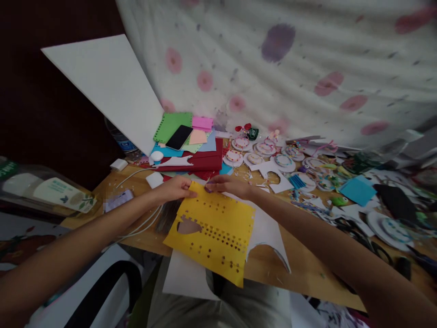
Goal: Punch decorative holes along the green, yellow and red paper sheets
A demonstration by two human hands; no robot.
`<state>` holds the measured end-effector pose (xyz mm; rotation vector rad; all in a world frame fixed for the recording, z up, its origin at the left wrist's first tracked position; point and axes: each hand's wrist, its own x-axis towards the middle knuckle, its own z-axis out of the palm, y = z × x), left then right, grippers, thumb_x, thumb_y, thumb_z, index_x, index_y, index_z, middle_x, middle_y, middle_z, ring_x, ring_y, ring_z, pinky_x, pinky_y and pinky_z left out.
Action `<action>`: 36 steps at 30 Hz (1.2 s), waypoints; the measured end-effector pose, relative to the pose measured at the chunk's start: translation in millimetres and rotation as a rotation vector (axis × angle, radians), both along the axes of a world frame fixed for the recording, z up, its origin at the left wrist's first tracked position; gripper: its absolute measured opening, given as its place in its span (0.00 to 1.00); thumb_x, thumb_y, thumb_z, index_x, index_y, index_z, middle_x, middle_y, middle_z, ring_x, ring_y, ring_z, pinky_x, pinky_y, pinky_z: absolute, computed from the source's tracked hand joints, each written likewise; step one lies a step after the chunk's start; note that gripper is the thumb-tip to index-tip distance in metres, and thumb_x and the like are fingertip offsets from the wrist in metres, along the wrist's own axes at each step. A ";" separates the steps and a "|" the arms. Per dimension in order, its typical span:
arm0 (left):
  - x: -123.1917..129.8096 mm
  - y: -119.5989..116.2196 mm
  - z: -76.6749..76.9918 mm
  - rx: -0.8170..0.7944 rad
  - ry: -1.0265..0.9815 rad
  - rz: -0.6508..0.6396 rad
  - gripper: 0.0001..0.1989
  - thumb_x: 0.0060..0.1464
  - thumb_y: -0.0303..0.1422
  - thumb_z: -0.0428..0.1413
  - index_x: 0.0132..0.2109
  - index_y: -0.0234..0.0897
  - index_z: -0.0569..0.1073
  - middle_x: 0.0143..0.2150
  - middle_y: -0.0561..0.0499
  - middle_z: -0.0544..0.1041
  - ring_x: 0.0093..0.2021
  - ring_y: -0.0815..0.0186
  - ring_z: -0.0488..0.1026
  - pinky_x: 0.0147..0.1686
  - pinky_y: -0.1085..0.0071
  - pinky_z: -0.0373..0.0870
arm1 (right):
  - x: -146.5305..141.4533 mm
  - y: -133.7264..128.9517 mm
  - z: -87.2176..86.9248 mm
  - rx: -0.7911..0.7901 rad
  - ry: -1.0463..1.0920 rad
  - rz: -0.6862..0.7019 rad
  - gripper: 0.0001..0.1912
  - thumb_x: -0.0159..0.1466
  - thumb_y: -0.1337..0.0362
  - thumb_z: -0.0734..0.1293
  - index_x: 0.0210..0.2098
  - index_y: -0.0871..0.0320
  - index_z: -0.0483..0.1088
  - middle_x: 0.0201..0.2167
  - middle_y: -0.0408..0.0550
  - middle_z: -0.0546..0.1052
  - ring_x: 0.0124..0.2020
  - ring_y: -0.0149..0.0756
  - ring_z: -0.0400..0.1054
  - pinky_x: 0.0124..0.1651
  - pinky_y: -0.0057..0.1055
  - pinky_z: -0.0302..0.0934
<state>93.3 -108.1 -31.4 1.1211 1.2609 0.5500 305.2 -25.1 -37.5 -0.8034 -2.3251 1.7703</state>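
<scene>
A yellow sheet (218,216) with rows of small punched holes and one larger cut-out hangs tilted over the table's front edge. My left hand (179,188) pinches its upper left corner. At the sheet's top edge, my right hand (227,186) has its fingers closed around something small and purplish, mostly hidden by the fingers. White paper (268,228) with curved cut-outs lies behind and beneath the yellow sheet, and another white sheet (186,275) rests over the lap.
Behind the hands are a phone (179,137), green paper (174,125) and a red folder (210,159). Round decorated discs (234,157), white scraps (273,175) and blue paper (358,190) crowd the right. White cables (139,230) and a plastic-wrapped pack (51,191) are left.
</scene>
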 end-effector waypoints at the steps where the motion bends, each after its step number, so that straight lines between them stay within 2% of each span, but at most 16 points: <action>1: 0.1 -0.7 1.7 -0.017 -0.005 0.005 0.15 0.42 0.37 0.66 0.37 0.33 0.78 0.33 0.47 0.80 0.34 0.62 0.76 0.32 0.71 0.69 | 0.5 0.0 0.3 -0.009 0.011 0.007 0.14 0.63 0.54 0.64 0.35 0.60 0.71 0.32 0.46 0.72 0.31 0.31 0.63 0.33 0.28 0.57; 4: 0.5 -4.1 8.1 -0.071 -0.015 0.028 0.16 0.40 0.37 0.66 0.37 0.33 0.78 0.34 0.46 0.80 0.34 0.62 0.76 0.33 0.71 0.70 | 1.0 -0.5 1.7 -0.003 0.034 0.016 0.16 0.63 0.51 0.64 0.35 0.59 0.70 0.32 0.45 0.71 0.30 0.31 0.62 0.33 0.28 0.56; 8: 3.0 -11.9 9.5 -0.145 -0.060 0.124 0.16 0.37 0.34 0.68 0.36 0.33 0.78 0.35 0.46 0.80 0.33 0.63 0.76 0.32 0.71 0.70 | -1.6 -5.5 3.4 0.106 -0.017 0.015 0.20 0.65 0.48 0.60 0.33 0.59 0.69 0.31 0.45 0.70 0.30 0.32 0.60 0.32 0.28 0.54; 11: 7.9 -21.3 1.8 -0.099 -0.075 0.200 0.13 0.40 0.35 0.66 0.35 0.33 0.78 0.32 0.48 0.79 0.29 0.67 0.74 0.29 0.73 0.67 | -4.4 -11.9 1.6 0.115 -0.061 0.006 0.22 0.66 0.46 0.57 0.31 0.59 0.68 0.29 0.46 0.69 0.29 0.32 0.60 0.31 0.29 0.54; 15: 18.4 -35.2 -11.7 -0.031 -0.098 0.308 0.15 0.46 0.43 0.63 0.34 0.34 0.76 0.31 0.49 0.78 0.27 0.67 0.72 0.27 0.73 0.66 | -6.4 -19.0 -5.0 0.124 -0.060 0.000 0.24 0.67 0.45 0.53 0.32 0.58 0.67 0.29 0.46 0.69 0.29 0.33 0.61 0.33 0.30 0.56; 20: 29.8 -49.6 -22.9 0.019 -0.116 0.392 0.19 0.42 0.47 0.63 0.34 0.37 0.74 0.30 0.50 0.77 0.28 0.65 0.72 0.26 0.71 0.66 | -7.6 -29.0 -11.9 0.211 -0.051 -0.034 0.20 0.69 0.51 0.52 0.34 0.58 0.65 0.35 0.51 0.72 0.36 0.38 0.65 0.42 0.34 0.57; 26: 36.1 -56.7 -43.0 0.055 -0.087 0.441 0.22 0.40 0.51 0.63 0.31 0.35 0.72 0.25 0.52 0.74 0.24 0.66 0.68 0.21 0.73 0.62 | -13.2 -40.3 -15.8 0.372 -0.100 -0.008 0.17 0.69 0.55 0.52 0.36 0.58 0.65 0.36 0.54 0.73 0.36 0.41 0.65 0.40 0.36 0.57; 30: 38.2 -58.0 -49.3 0.020 -0.185 0.486 0.24 0.42 0.50 0.62 0.35 0.33 0.73 0.25 0.52 0.75 0.25 0.67 0.70 0.24 0.74 0.64 | -18.5 -37.8 -23.2 0.238 0.005 -0.092 0.21 0.70 0.51 0.51 0.35 0.58 0.65 0.33 0.50 0.71 0.35 0.37 0.64 0.41 0.33 0.58; 36: 36.9 -66.1 -43.8 -0.049 -0.252 0.522 0.22 0.42 0.47 0.64 0.35 0.32 0.75 0.26 0.50 0.76 0.26 0.67 0.71 0.25 0.74 0.64 | -15.7 -27.2 -29.5 0.063 0.102 -0.224 0.28 0.66 0.41 0.52 0.38 0.59 0.66 0.29 0.45 0.67 0.30 0.34 0.62 0.37 0.32 0.58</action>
